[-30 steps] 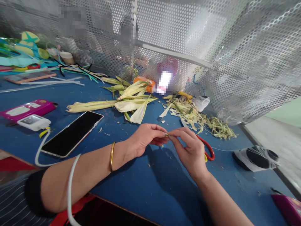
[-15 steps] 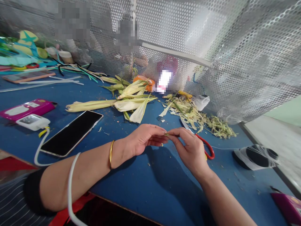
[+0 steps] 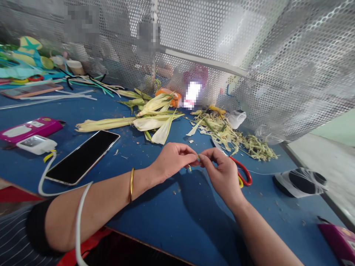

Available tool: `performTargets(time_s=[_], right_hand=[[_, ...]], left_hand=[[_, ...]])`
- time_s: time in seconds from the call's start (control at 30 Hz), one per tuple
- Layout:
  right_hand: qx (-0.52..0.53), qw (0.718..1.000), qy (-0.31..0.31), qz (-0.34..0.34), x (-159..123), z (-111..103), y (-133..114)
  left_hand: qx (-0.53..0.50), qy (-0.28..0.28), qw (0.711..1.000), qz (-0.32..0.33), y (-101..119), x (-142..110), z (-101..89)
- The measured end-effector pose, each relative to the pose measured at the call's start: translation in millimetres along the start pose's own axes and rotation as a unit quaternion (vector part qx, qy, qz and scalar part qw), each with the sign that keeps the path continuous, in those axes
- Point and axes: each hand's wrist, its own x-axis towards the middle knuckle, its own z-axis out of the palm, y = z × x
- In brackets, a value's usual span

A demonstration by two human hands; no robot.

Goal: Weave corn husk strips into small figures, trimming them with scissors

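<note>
My left hand (image 3: 175,159), with a gold bangle at the wrist, is closed with thumb and fingers pinched together over the blue table. Its fingertips meet those of my right hand (image 3: 223,175), which is also pinched. Between them is a thin pale green strip, likely corn husk, mostly hidden by the fingers. A small pale end of the strip (image 3: 189,168) shows under the left fingers. Scissors (image 3: 245,173) with red and yellow handles lie just beyond my right hand. Beyond both hands lie pale corn husks (image 3: 151,120) and a heap of husk shreds (image 3: 226,135).
A black phone (image 3: 84,157) and a white device (image 3: 36,144) with a cable over my left forearm are at left. A magenta case (image 3: 30,129) is behind. A thread spool (image 3: 301,181) sits right. A perforated metal screen (image 3: 199,33) closes off the back.
My left hand has turned over; its fingers, earlier stretched out, have closed into a pinch with the thumb. My right hand keeps its pinch at nearly the same spot.
</note>
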Motion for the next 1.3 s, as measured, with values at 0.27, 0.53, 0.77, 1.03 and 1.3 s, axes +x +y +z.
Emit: performTargets(time_s=[0.27, 0.53, 0.77, 1.03, 1.3], right_hand=[[0.061, 0.997, 0.003, 0.055, 4.4, -3.2, 6.7], [0.074, 0.996, -0.049, 0.008, 3.1, -3.4, 3.9], [0.027, 0.999, -0.025, -0.028, 2.6, -5.0, 2.3], [-0.003, 0.998, 0.002, -0.058, 0.1, -4.0, 3.1], [0.023, 0.999, -0.025, -0.026, 0.0, -1.1, -0.3]], left_hand=[[0.07, -0.002, 0.997, 0.026, -3.1, 1.7, -2.9], [0.026, 0.011, 1.0, -0.005, 3.3, 1.1, -1.3], [0.005, -0.003, 0.998, -0.062, 3.3, 2.9, -3.4], [0.087, -0.013, 0.996, 0.03, -1.7, 3.1, -4.9], [0.009, -0.001, 0.999, -0.053, 1.2, 4.1, -4.4]])
